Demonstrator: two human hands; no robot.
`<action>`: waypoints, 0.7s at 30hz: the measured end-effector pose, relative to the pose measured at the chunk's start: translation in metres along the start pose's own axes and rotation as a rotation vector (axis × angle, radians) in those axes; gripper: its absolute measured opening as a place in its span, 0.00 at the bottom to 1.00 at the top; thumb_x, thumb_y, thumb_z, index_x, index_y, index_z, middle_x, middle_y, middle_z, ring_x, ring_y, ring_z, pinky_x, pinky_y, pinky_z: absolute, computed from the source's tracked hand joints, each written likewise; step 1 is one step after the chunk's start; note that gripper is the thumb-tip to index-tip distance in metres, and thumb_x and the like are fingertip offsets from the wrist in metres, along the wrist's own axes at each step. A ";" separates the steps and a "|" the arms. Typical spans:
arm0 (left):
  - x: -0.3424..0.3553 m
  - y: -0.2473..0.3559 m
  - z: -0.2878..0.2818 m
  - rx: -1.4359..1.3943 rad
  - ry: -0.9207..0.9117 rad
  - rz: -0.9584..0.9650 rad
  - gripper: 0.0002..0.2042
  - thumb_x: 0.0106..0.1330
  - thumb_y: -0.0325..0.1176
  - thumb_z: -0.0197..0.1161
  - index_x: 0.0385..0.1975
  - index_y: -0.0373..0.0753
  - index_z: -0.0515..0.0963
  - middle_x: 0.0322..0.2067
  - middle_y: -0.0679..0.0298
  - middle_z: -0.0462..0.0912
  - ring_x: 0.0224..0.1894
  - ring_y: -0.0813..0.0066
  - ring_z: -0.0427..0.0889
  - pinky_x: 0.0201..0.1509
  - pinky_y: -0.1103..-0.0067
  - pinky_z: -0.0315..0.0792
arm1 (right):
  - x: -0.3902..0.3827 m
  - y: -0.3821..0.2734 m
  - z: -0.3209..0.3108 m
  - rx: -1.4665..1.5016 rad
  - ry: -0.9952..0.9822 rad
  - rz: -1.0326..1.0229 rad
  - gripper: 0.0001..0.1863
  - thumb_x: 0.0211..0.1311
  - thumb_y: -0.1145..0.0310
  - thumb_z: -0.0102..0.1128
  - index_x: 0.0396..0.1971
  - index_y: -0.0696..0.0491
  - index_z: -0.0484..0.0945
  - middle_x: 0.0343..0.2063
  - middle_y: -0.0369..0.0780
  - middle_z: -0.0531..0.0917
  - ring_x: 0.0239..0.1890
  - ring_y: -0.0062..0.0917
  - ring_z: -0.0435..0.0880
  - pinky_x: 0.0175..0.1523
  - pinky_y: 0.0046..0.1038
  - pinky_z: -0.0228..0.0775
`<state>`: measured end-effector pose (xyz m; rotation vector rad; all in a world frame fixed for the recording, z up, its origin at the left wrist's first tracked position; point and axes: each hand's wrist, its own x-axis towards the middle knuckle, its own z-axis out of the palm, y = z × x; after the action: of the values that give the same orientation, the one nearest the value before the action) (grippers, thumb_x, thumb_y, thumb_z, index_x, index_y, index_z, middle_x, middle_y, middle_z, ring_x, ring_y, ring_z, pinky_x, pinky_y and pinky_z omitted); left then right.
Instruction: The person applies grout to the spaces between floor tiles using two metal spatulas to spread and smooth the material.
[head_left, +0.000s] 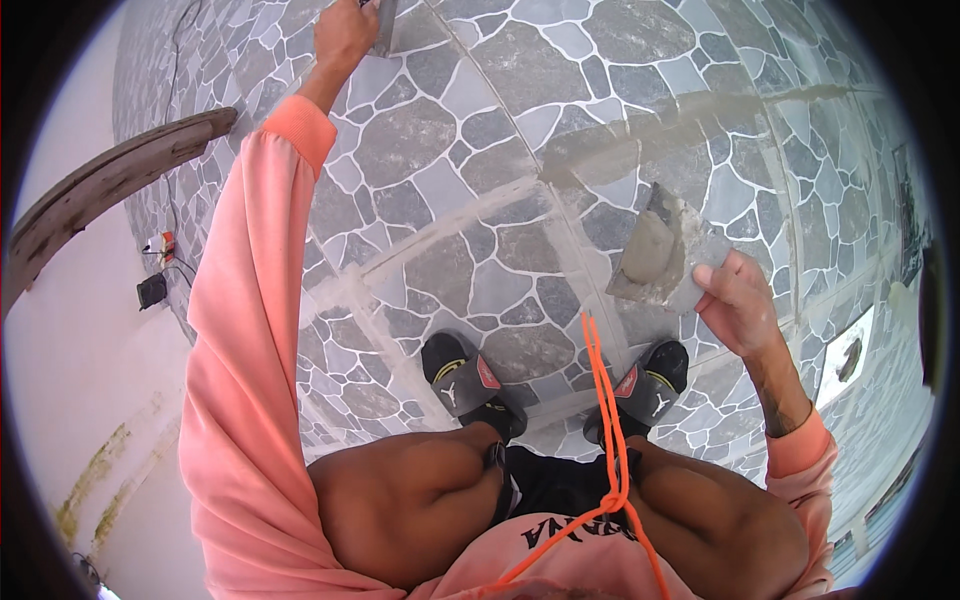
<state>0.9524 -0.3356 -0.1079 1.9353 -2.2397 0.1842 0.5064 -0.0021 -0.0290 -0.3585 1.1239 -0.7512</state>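
Note:
My left hand [342, 38] is far forward at the top edge, its fingers closed around a small grey flat-bladed tool [383, 28] that is partly cut off by the picture's edge. The blade lies at or just above the stone-patterned tiles [410, 135]. On the right, my right hand [738, 303] pinches the edge of a broken, roughly square piece of tile [712, 255] between thumb and fingers. A smooth lump of wet grey grout [648, 246] sits on that piece, with more smeared around it. Grey grout streaks [640, 135] run along several tile joints.
My sandalled feet [460, 375] stand apart below the tile joints. An orange cord [600, 380] hangs in front of me. A curved wooden piece [130, 165] juts in from the left, near a black box [152, 291] with cables. A white wall [110, 380] borders the left side.

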 end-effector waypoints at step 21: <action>0.029 0.018 -0.004 -0.570 -0.341 -0.103 0.18 0.63 0.44 0.64 0.40 0.33 0.77 0.26 0.62 0.80 0.26 0.69 0.76 0.32 0.71 0.71 | 0.013 -0.008 -0.009 0.077 0.048 0.031 0.07 0.60 0.75 0.59 0.25 0.57 0.72 0.32 0.43 0.80 0.35 0.24 0.81 0.38 0.25 0.73</action>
<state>0.9306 -0.3601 -0.0970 1.8396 -2.0472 -0.7652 0.4980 -0.0160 -0.0371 -0.2585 1.1399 -0.7765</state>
